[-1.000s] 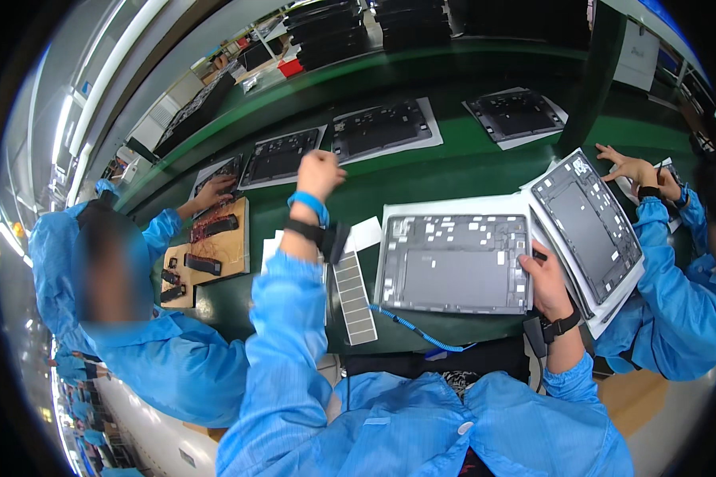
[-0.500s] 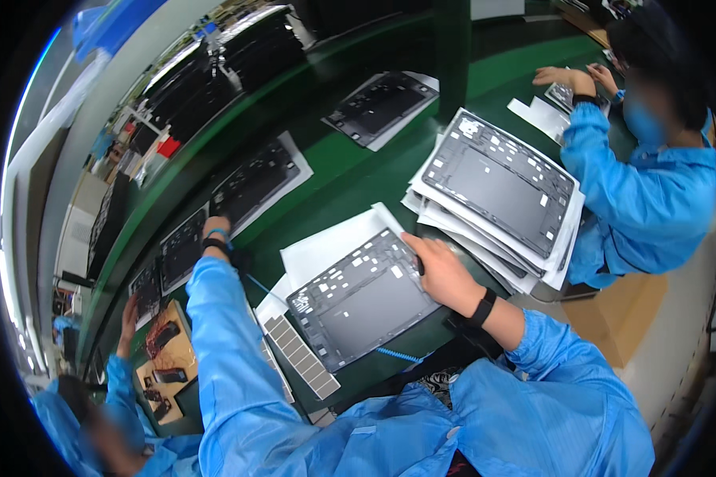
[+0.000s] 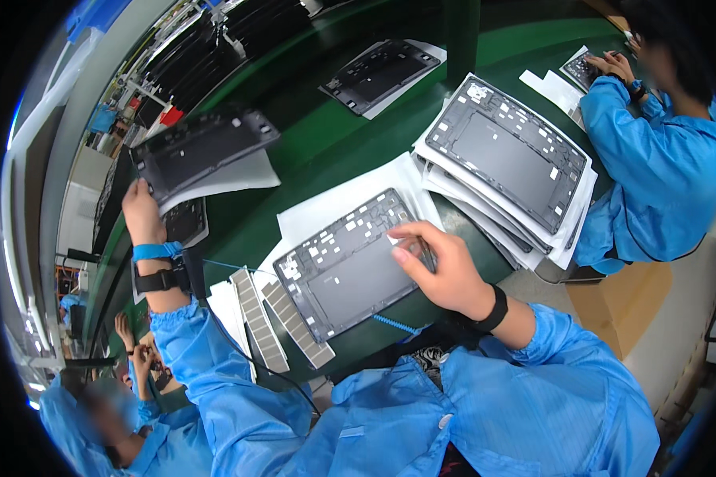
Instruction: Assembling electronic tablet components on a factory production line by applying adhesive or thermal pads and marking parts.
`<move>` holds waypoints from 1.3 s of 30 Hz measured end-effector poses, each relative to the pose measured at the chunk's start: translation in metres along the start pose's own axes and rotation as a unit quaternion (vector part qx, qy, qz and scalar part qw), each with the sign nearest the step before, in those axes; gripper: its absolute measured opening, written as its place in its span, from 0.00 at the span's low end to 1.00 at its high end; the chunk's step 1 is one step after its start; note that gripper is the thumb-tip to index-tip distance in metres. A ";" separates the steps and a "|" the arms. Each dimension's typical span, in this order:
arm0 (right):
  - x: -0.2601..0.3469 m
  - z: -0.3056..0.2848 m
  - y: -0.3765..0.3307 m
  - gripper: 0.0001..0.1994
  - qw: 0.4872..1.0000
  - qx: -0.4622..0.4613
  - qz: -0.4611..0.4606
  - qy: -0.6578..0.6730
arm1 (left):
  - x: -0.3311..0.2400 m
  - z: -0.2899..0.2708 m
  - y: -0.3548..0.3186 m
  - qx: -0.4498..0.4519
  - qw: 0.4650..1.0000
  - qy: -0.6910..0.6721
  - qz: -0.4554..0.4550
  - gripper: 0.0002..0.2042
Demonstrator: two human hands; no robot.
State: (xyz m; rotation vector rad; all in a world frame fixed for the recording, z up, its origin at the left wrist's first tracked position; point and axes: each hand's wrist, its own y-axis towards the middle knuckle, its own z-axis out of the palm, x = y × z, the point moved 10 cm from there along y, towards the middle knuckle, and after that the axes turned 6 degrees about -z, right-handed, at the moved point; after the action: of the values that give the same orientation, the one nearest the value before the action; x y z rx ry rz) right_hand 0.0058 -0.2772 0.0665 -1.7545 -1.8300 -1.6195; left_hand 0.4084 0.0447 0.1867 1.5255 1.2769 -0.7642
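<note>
My left hand (image 3: 145,213), wearing a blue wrist strap and a black band, grips the near left corner of a dark tablet back panel (image 3: 207,151). That panel is raised and tilted, blurred by motion, and a white sheet (image 3: 243,172) hangs beneath it. Before me lies another tablet panel (image 3: 362,274), dotted with small white pieces. Over its right edge hovers my right hand (image 3: 445,270), thumb and forefinger curled toward each other. A small dark object (image 3: 428,254) shows among its fingers; I cannot tell its kind.
A stack of panels and white sheets (image 3: 501,151) stands at right. Strips of grey rectangles (image 3: 298,326) lie left of the near panel. Another panel (image 3: 382,75) rests farther back. A co-worker's hands (image 3: 612,67) work at far right; another co-worker sits lower left.
My left hand has taken hold of a panel at the far left, which is now lifted with its sheet. My right hand has come off the near panel's edge and curled inward.
</note>
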 end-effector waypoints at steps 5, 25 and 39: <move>-0.022 0.072 -0.005 0.25 0.756 0.000 0.272 0.595 | -0.116 0.043 -0.118 0.106 0.985 -0.134 -0.034 0.17; -0.073 0.102 0.003 0.31 0.991 0.129 0.033 -0.002 | -0.183 0.053 -0.108 0.158 0.978 -0.017 0.136 0.13; -0.082 0.114 0.023 0.37 0.981 0.162 0.081 -0.074 | -0.240 -0.215 -0.229 0.000 0.983 0.172 0.069 0.21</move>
State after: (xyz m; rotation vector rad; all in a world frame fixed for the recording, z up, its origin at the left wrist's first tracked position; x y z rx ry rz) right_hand 0.1117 -0.2515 -0.0253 -1.8556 -1.8304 -1.0852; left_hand 0.1035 0.1569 0.4110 1.7790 1.3999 -0.4229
